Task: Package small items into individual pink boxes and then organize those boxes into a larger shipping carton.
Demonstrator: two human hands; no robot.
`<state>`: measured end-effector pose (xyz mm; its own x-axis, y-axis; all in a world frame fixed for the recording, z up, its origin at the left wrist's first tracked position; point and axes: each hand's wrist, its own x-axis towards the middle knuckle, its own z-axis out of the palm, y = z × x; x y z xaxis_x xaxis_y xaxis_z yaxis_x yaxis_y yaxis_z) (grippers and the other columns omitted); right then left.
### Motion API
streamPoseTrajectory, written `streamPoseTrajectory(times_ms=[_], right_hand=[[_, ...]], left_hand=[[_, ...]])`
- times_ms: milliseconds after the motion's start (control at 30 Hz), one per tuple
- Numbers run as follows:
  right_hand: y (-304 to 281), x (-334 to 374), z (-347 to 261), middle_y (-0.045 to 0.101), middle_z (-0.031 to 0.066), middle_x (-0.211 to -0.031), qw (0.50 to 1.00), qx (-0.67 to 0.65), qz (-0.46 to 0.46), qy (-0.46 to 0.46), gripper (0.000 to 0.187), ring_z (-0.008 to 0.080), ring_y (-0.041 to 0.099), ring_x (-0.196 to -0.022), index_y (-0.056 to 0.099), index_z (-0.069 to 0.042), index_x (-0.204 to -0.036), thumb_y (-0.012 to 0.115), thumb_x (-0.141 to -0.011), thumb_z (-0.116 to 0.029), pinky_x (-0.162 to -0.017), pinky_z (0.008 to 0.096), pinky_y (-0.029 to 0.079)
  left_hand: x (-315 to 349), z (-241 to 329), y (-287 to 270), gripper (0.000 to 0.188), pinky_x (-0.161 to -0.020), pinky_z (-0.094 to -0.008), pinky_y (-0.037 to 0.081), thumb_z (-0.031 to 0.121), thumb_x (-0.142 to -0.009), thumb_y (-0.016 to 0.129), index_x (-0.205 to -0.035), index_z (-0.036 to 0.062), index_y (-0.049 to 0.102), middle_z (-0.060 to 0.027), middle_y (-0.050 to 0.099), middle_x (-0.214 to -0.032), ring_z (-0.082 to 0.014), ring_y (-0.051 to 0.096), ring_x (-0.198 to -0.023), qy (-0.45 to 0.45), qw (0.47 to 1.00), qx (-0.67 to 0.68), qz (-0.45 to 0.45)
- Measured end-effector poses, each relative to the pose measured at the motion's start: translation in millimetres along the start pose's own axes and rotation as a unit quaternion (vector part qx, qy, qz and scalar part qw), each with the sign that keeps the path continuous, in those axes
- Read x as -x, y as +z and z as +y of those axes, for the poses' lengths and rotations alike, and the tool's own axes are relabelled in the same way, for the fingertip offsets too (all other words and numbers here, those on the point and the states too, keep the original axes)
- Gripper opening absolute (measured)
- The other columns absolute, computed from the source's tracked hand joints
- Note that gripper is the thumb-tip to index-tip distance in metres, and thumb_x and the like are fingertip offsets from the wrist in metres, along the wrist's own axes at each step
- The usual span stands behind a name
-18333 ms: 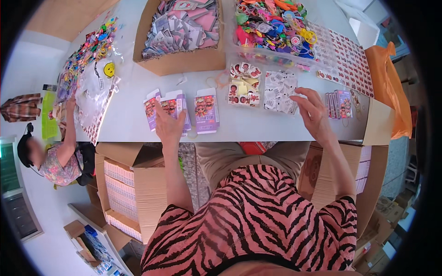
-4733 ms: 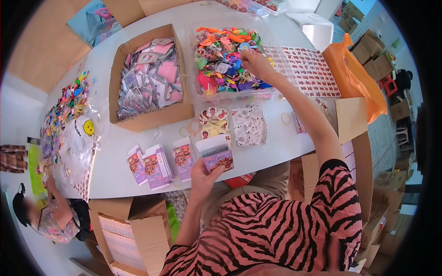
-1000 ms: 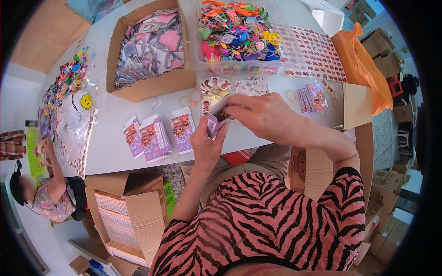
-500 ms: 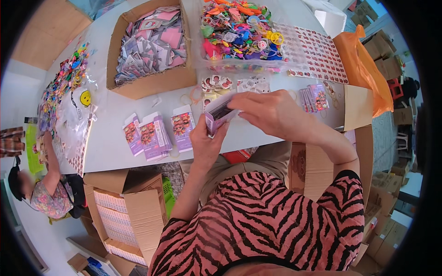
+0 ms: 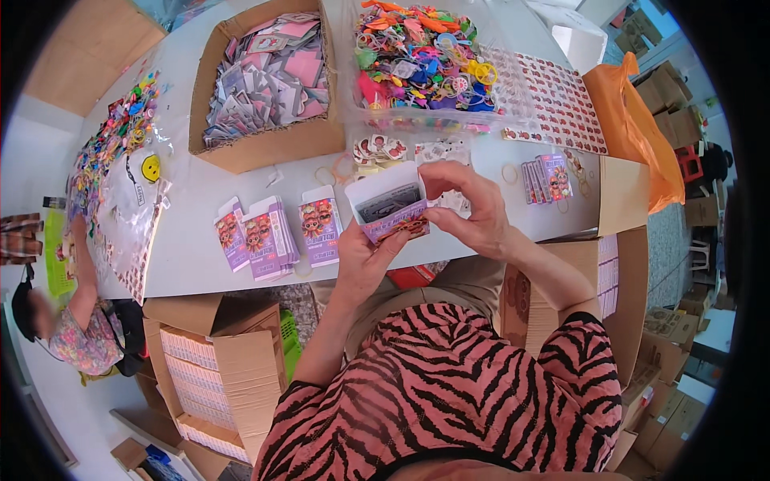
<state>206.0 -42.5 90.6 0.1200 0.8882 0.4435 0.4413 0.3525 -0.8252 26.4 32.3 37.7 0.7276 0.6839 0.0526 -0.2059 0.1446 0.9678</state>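
Observation:
Over the table's near edge, my left hand [image 5: 365, 260] holds a small purple carton [image 5: 405, 226] with its thumb on the printed front. The carton's top is open, with a white flap raised at the back. Dark grey flat pieces [image 5: 391, 204] show inside; their kind is unclear. My right hand [image 5: 479, 210] curls around the carton's right side, thumb and index finger at its upper edge. To the left lie several purple cartons, among them a single one [image 5: 320, 227] and a pile [image 5: 270, 239]. Cut stickers [image 5: 378, 150] lie just behind the carton.
A cardboard box [image 5: 269, 152] of small cards and a clear bin [image 5: 425, 64] of colourful trinkets stand at the back. Right are sticker sheets [image 5: 561, 104], more purple cartons [image 5: 547, 180] and an orange bag [image 5: 634, 136]. Another person [image 5: 88, 337] sits at left.
My right hand has come down from above the carton's opening to its right side. The carton has turned, so its printed front and inside now show more.

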Motion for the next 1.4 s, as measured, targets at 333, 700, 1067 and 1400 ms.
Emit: streamPoseTrajectory(times_ms=[333,700,1067,1400], right_hand=[[-11.7,19.4,19.7,0.064,0.012,-0.099,0.995,-0.057,0.068,0.052,0.031,0.0192,0.063,-0.091,0.055,-0.001,-0.112,0.062,-0.082,-0.003,-0.077,0.0306,0.05],[-14.4,26.8,113.8,0.058,0.0063,-0.097,0.916,0.381,-0.128,0.017,0.029,0.025,0.052,-0.1,0.063,-0.006,-0.095,0.072,-0.067,-0.01,-0.087,0.0372,0.042],[3.6,27.9,133.5,0.055,0.0068,-0.094,0.886,0.44,-0.145,0.008,0.016,0.0247,0.05,-0.098,0.06,-0.006,-0.084,0.063,-0.068,-0.005,-0.084,0.0367,0.041],[-13.7,14.4,122.5,0.06,0.0087,-0.068,0.934,0.329,-0.088,0.11,0.008,0.0295,0.06,-0.065,0.058,-0.007,-0.079,0.063,-0.073,-0.006,-0.059,0.0373,0.048]], left_hand=[[7.0,-4.3,-12.3,0.023,-0.081,-0.0274,0.047,0.005,-0.082,0.066,-0.103,-0.0042,0.062,-0.005,0.066,-0.098,-0.0145,0.061,-0.092,0.018,0.999,-0.028,0.035],[23.0,-17.9,-31.6,0.033,-0.076,-0.0251,0.047,0.009,-0.08,0.07,-0.108,-0.0038,0.058,-0.006,0.064,-0.097,-0.0104,0.058,-0.084,0.016,0.987,-0.124,0.102],[38.2,-21.1,-30.1,0.035,-0.084,-0.0263,0.047,0.004,-0.082,0.067,-0.114,-0.0041,0.054,-0.0084,0.063,-0.104,-0.0127,0.059,-0.095,0.018,0.994,-0.078,0.071],[37.4,-17.9,-32.6,0.038,-0.082,-0.0262,0.047,0.002,-0.079,0.068,-0.114,-0.0037,0.054,-0.0063,0.063,-0.102,-0.0116,0.058,-0.091,0.0,0.993,-0.043,0.107]])
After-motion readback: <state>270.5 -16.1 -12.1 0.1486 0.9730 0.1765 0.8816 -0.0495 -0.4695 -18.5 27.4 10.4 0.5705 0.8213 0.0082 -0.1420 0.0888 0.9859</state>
